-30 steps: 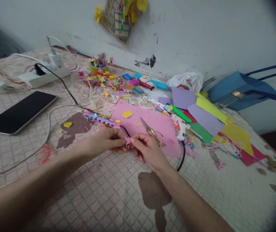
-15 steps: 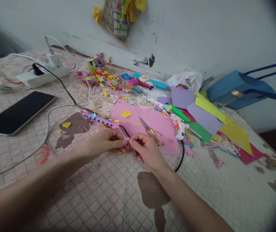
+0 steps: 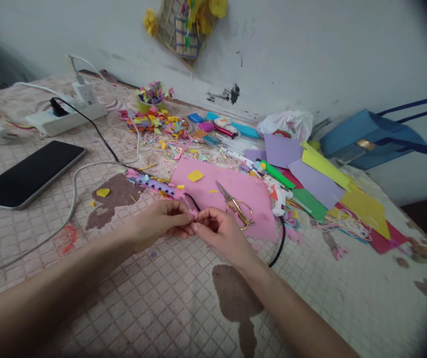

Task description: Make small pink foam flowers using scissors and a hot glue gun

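Note:
Fingertips of my left hand (image 3: 172, 219) pinch a small pink piece (image 3: 194, 214) at the lower left of the pink sheet. Touching it from the other side is my right hand (image 3: 223, 228), its thumb and fingers closed around the piece's edge. A thin strand seems to run up from the piece. Just beyond my left hand lies a purple dotted strip (image 3: 157, 185) with small paper bits. Gold-handled scissors (image 3: 238, 206) and a yellow square (image 3: 195, 175) rest on the pink sheet (image 3: 213, 174).
A phone (image 3: 30, 174), a white cable and a power strip (image 3: 66, 119) lie at the left. Paper scraps (image 3: 157, 122) and a small filled pot (image 3: 150, 104) stand near the wall. Coloured sheets (image 3: 318, 179), white string (image 3: 344, 223) and a blue bag (image 3: 370, 139) are at the right.
My hands have shifted slightly around the pink piece. The dangling bits below the fingertips no longer show, and the piece now sits between the fingertips.

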Demonstrator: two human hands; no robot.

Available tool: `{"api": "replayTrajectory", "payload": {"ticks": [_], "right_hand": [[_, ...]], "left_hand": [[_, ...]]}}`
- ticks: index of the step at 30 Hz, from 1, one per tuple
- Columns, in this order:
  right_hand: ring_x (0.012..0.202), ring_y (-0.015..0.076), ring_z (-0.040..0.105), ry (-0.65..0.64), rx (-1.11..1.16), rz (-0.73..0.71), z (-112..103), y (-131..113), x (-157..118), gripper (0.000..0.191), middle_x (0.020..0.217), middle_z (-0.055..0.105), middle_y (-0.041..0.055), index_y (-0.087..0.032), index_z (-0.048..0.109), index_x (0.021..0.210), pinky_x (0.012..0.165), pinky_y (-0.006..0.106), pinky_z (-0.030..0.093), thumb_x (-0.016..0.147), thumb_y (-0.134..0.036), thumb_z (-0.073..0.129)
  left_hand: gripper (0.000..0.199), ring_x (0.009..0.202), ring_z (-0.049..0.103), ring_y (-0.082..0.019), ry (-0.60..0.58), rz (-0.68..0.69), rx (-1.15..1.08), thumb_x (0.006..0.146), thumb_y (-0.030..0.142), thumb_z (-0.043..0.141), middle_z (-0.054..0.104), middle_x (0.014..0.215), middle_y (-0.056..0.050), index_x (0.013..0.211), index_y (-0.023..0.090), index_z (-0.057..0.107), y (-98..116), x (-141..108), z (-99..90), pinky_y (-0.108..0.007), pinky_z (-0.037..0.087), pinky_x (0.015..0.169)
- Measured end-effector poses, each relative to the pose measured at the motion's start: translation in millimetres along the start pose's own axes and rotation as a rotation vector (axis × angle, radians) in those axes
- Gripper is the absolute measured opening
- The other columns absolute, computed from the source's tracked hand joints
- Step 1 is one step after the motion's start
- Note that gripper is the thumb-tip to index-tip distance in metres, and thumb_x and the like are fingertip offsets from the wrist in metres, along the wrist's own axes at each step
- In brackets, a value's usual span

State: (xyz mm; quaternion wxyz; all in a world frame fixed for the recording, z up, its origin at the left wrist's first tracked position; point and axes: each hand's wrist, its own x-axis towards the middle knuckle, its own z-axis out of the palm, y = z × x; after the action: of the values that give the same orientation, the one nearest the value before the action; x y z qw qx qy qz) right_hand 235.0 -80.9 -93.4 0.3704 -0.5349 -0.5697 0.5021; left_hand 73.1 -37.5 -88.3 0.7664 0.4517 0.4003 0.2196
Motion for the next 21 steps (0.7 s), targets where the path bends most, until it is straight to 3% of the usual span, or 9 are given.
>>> {"api": "replayTrajectory", "payload": {"ticks": [7,13,21], "right_hand": [[0.058,0.0100,0.048,-0.072,0.125,0.048,3.9,1.4,1.8,0.010,0.067,0.058,-0.0020,-0.016,0.059,0.077,0.054,0.021,0.036,0.074,-0.026,0.061],[0.050,0.0083,0.038,-0.018,0.043,0.065,2.0,2.0,1.9,0.015,0.058,0.048,-0.0045,-0.017,0.052,0.067,0.046,0.020,0.027,0.074,-0.028,0.059],[0.051,0.0090,0.041,0.036,0.027,0.052,-1.3,-2.0,-0.1,0.015,0.059,0.048,-0.0035,-0.017,0.053,0.067,0.045,0.020,0.030,0.075,-0.029,0.059]], "left_hand": [[0.020,0.050,0.050,-0.007,0.017,0.019,0.093,0.073,0.030,0.067,0.058,0.057,0.005,0.069,0.016,0.054,0.4,-1.5,0.4,-0.017,0.036,0.046],[0.022,0.050,0.050,-0.007,0.025,0.026,0.135,0.072,0.032,0.067,0.059,0.058,0.004,0.067,0.016,0.053,1.9,-2.2,0.3,-0.018,0.036,0.046],[0.022,0.055,0.053,-0.009,0.007,0.064,0.151,0.073,0.034,0.066,0.061,0.063,0.003,0.069,0.017,0.053,-3.0,0.1,-3.1,-0.019,0.039,0.048]]}}
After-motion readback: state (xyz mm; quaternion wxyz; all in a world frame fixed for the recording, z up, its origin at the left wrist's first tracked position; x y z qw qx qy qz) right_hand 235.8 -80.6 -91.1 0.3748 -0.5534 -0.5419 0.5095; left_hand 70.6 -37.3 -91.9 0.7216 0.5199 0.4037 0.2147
